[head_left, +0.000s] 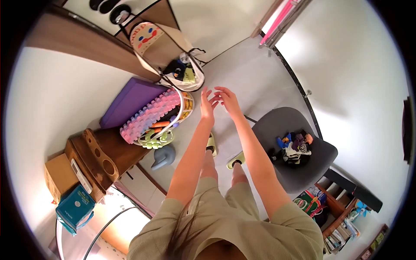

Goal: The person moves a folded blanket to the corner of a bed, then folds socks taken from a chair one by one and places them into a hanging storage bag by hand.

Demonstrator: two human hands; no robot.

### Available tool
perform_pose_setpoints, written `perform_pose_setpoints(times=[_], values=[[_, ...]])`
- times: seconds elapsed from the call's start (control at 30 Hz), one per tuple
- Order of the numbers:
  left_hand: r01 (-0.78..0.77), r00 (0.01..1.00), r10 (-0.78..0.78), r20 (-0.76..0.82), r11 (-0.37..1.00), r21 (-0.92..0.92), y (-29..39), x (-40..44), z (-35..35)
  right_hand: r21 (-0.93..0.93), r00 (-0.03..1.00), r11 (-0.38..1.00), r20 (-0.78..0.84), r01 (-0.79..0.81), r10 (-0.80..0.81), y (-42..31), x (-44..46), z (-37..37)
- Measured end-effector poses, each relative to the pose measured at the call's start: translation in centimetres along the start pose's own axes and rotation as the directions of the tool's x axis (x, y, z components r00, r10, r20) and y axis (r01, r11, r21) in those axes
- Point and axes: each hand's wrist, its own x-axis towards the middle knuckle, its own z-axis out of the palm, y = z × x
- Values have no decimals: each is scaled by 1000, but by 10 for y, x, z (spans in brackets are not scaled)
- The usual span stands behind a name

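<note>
Both arms reach forward over the grey floor, with the hands close together. My left hand (208, 104) has its fingers apart and holds nothing. Beside it on the right, my right hand (227, 101) is also open, its fingers spread and curved toward the left one. Whether the fingertips touch is unclear. Nearest to the hands, on the left, is a basket (187, 106) with a pink and purple foam roller (151, 115). Above them stands a laundry hamper (197, 80) with clothes inside. A grey chair (281, 123) on the right bears a pile of small dark and coloured garments (295, 148).
A purple block (132, 100) leans by the left wall. Below it are a brown wooden cabinet (117, 149), a cardboard box (63, 175), a teal package (76, 206) and a blue-grey object (164, 157) on the floor. Shelves with books (340, 236) stand at lower right.
</note>
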Motion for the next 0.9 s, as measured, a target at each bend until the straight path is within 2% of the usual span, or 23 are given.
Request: perform_pose_setpoints(times=[0.23, 0.33, 0.47, 0.57, 0.67, 0.8, 0.9], values=[[18, 993, -36, 109, 988, 156, -53, -24, 61, 17, 989, 1000, -147, 0, 3, -9, -54, -71], [0, 982, -46, 185, 970, 244, -81, -42, 92, 95, 980, 995, -199, 29, -10, 3, -77, -110], [66, 944, -163, 286, 946, 318, -117, -72, 128, 195, 939, 973, -340, 126, -54, 16, -120, -157], [110, 907, -246, 343, 922, 371, -152, -89, 145, 244, 895, 949, -439, 199, -75, 55, -143, -200], [152, 872, -339, 352, 873, 464, -188, -106, 157, 233, 860, 960, -510, 157, -17, 81, -175, -239], [120, 806, -443, 392, 771, 625, -236, -132, 176, 280, 725, 946, -684, 165, 76, 107, -216, -279], [145, 759, -540, 364, 685, 714, -273, -147, 192, 325, 610, 926, -779, 191, 148, 130, -240, -305]])
